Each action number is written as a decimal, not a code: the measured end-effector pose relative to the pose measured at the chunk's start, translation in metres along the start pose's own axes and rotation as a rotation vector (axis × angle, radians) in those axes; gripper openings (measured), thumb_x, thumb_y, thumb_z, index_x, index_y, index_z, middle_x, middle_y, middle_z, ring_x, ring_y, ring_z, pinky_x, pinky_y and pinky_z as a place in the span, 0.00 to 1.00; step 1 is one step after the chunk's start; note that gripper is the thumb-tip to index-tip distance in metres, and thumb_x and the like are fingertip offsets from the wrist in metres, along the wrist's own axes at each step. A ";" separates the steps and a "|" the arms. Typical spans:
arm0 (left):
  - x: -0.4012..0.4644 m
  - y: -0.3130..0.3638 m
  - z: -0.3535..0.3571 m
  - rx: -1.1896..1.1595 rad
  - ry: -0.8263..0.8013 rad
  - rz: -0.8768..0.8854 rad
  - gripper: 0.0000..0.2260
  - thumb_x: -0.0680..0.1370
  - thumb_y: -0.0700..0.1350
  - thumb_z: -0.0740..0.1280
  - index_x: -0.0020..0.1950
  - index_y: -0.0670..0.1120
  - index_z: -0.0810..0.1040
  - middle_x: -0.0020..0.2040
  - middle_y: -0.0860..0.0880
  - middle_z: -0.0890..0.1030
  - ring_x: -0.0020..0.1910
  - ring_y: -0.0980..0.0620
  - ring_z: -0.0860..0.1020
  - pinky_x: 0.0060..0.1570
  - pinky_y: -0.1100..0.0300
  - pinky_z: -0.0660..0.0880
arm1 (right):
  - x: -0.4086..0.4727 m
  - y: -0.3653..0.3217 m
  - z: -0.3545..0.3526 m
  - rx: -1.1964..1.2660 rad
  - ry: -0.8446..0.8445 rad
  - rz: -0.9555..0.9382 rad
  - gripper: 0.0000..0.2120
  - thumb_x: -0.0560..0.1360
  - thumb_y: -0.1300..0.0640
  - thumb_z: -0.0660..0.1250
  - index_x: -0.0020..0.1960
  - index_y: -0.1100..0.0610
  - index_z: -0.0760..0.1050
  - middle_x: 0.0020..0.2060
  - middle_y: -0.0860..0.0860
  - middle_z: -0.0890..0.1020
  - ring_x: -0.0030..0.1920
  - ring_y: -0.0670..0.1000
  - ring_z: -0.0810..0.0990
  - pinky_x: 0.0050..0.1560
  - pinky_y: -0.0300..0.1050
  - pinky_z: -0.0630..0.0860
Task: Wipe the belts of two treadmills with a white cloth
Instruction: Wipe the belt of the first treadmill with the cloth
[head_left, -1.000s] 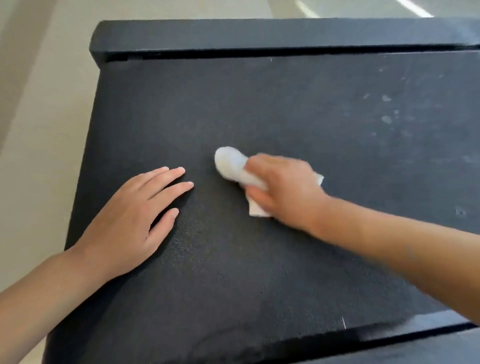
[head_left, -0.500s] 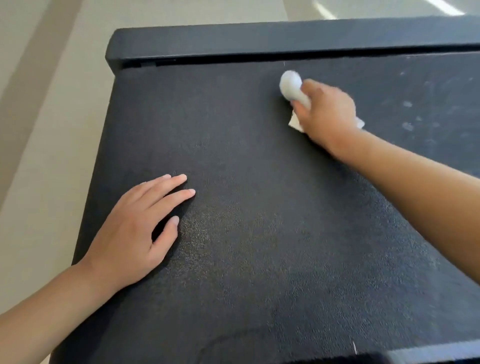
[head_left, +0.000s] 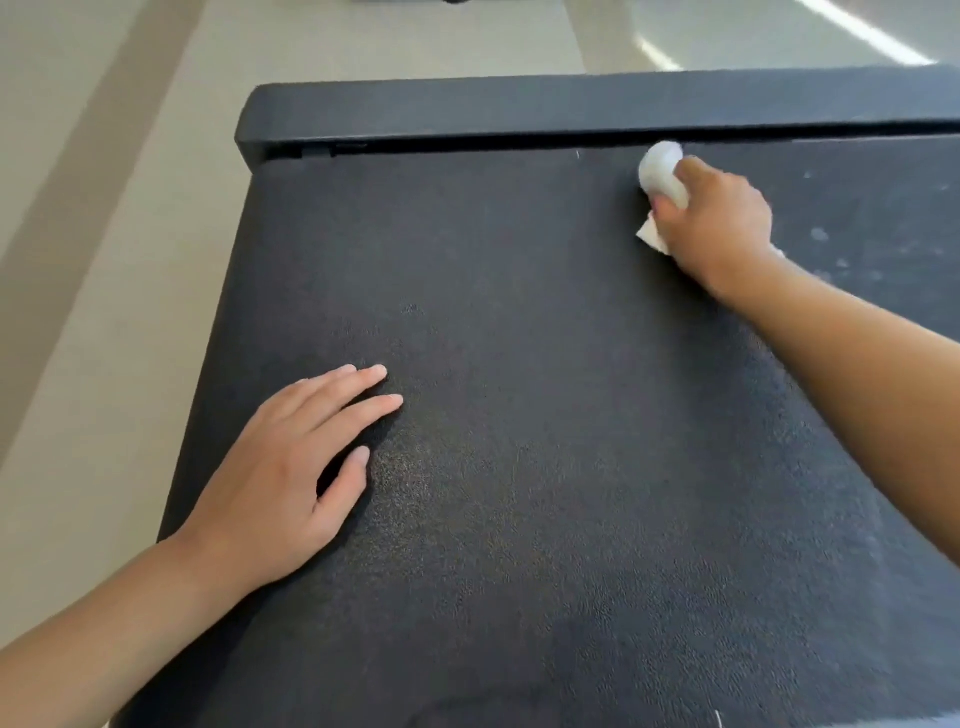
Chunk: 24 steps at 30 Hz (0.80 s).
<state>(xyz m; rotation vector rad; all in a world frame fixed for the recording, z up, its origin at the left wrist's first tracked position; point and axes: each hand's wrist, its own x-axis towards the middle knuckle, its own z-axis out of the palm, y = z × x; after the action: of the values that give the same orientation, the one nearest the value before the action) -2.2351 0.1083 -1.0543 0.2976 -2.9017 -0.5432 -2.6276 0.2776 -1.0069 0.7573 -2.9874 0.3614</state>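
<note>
Pale floor borders the black treadmill belt (head_left: 519, 364) where our left hand (head_left: 280, 467) lies flat, fingers straight, while our right hand (head_left: 711, 223) curls around the white cloth (head_left: 658, 174) bulging past its fingertips.

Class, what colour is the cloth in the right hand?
White: the cloth, gripped by the right hand, shows in the head view.

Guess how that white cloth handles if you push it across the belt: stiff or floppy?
Likely floppy: the white cloth is bunched into a rounded wad in the right hand, with a loose corner sticking out below. Probably light. It may drag on the belt, whose surface looks textured.
</note>
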 end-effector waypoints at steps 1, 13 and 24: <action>0.000 -0.001 0.000 -0.002 -0.002 0.001 0.21 0.83 0.49 0.60 0.76 0.50 0.76 0.80 0.55 0.69 0.80 0.53 0.65 0.78 0.47 0.63 | -0.003 -0.003 0.002 -0.035 0.049 -0.029 0.12 0.80 0.47 0.59 0.52 0.55 0.71 0.44 0.54 0.80 0.43 0.61 0.75 0.42 0.49 0.66; 0.001 0.000 0.001 0.016 -0.010 -0.005 0.21 0.82 0.47 0.60 0.76 0.49 0.76 0.80 0.54 0.69 0.80 0.51 0.66 0.78 0.47 0.64 | -0.114 -0.029 0.034 0.149 -0.100 -0.791 0.10 0.79 0.46 0.63 0.50 0.51 0.77 0.42 0.45 0.78 0.47 0.54 0.80 0.43 0.47 0.71; 0.000 0.001 0.000 0.018 -0.006 0.008 0.21 0.82 0.46 0.61 0.76 0.49 0.76 0.80 0.53 0.70 0.80 0.50 0.67 0.78 0.46 0.64 | -0.199 -0.062 0.021 -0.066 -0.439 -0.948 0.05 0.79 0.46 0.64 0.47 0.47 0.74 0.51 0.47 0.80 0.57 0.57 0.80 0.60 0.59 0.75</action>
<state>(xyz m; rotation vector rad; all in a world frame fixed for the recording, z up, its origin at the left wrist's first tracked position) -2.2357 0.1094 -1.0539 0.2870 -2.9138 -0.5182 -2.4224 0.3128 -1.0330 2.2929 -2.4983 0.0364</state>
